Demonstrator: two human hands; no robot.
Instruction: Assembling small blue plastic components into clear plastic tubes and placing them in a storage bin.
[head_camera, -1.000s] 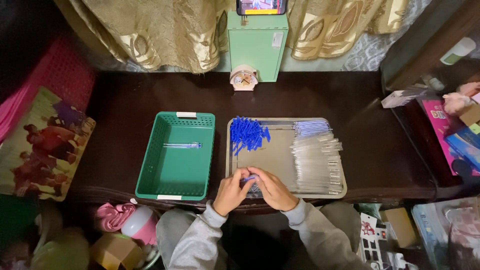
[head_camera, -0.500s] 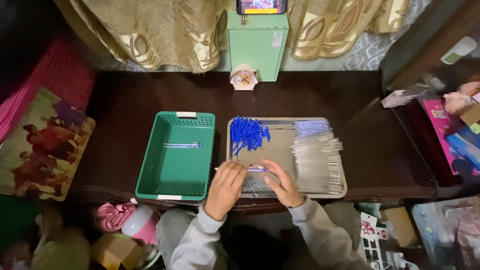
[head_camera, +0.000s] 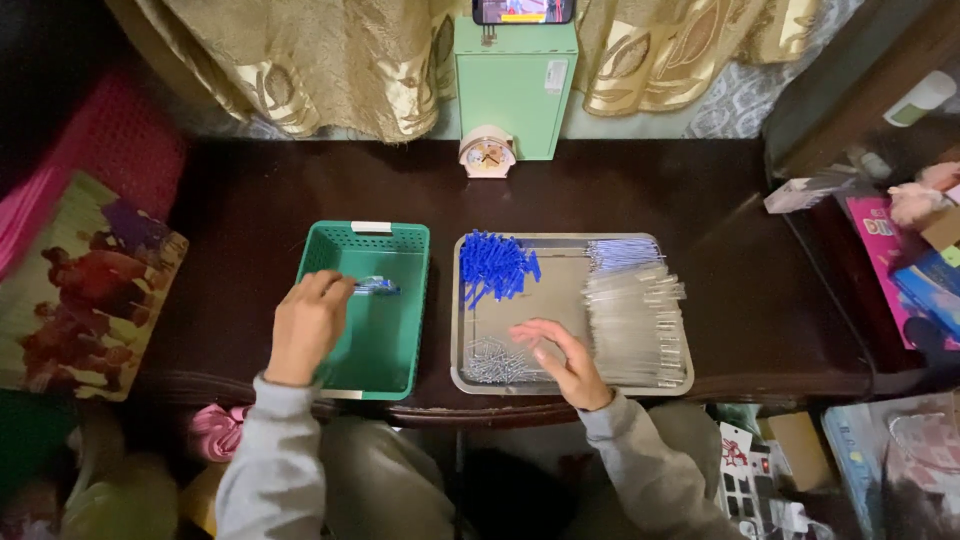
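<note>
My left hand (head_camera: 308, 326) reaches over the left rim of the green basket (head_camera: 385, 350), its fingertips closed on the end of a clear pen with blue parts (head_camera: 376, 287) lying inside the basket. My right hand (head_camera: 556, 356) rests over the metal tray (head_camera: 570, 385), fingers apart and holding nothing, right beside a small pile of metal springs (head_camera: 492, 362). The tray also holds a heap of blue caps (head_camera: 495, 265), a bundle of thin refills (head_camera: 622, 252) and a row of clear pen barrels (head_camera: 636, 322).
The basket and tray sit on a dark wooden table (head_camera: 250, 220). A small clock (head_camera: 486, 155) and a green box (head_camera: 516, 85) stand at the back edge, before gold curtains. Boxes and clutter lie on the right; a patterned cushion (head_camera: 85, 285) lies to the left.
My hands were together over the front of the tray. My left hand has since carried a pen left to the basket, while my right hand stayed over the tray by the springs.
</note>
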